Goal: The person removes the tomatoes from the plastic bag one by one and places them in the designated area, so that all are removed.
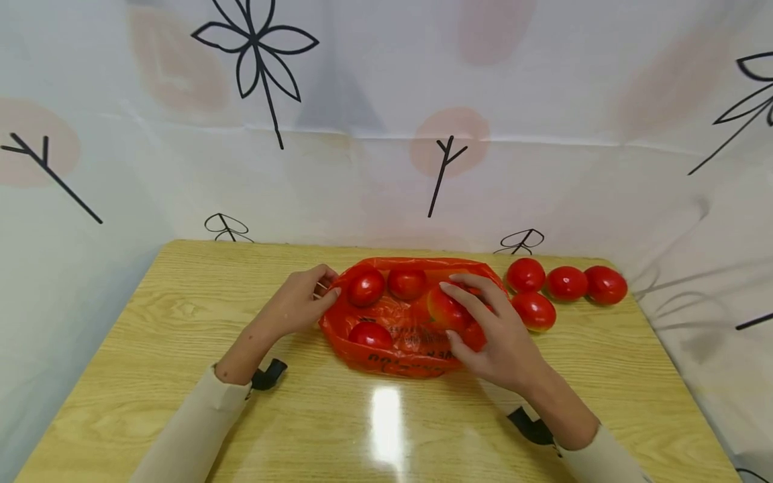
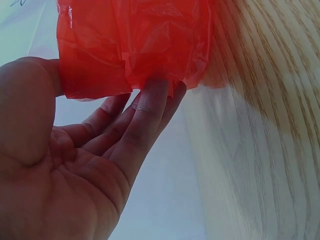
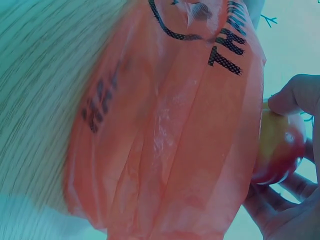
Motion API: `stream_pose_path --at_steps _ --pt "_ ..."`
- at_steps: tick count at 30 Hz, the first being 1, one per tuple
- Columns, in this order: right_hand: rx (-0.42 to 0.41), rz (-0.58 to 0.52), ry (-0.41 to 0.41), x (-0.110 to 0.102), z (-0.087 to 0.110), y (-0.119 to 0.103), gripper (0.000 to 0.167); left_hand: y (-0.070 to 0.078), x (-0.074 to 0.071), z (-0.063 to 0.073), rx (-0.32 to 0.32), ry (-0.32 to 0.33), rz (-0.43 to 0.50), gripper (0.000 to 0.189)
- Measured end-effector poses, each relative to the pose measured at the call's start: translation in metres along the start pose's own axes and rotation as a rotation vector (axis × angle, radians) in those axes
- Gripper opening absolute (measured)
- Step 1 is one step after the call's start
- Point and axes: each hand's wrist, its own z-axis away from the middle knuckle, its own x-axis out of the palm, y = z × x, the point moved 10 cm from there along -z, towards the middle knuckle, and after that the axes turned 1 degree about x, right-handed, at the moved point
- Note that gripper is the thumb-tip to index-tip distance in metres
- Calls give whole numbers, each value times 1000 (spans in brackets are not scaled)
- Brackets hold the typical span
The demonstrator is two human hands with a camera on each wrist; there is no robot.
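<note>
A red plastic bag (image 1: 407,365) with dark print sits on the table, its mouth spread wide. Three shiny red apples (image 1: 365,288) lie inside it. At the bag's left edge my left hand (image 1: 296,303) pinches the rim, thumb on one side and fingers on the other, as the left wrist view shows with the thin plastic (image 2: 135,45). My right hand (image 1: 498,335) grips a red-and-yellow apple (image 1: 445,308) over the right part of the opening. In the right wrist view, that apple (image 3: 280,145) is partly hidden behind the bag's printed side (image 3: 175,125).
Several more red apples (image 1: 566,283) lie close together to the right of the bag, near the back edge of the wooden table (image 1: 181,322). A white cloth backdrop (image 1: 362,188) with plant drawings hangs behind the table. Dark straps show at both wrists.
</note>
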Motion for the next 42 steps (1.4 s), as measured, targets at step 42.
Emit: stream_pose_path --at_steps 42 --pt "109 17 62 -43 30 21 63 -2 0 0 -8 -10 9 25"
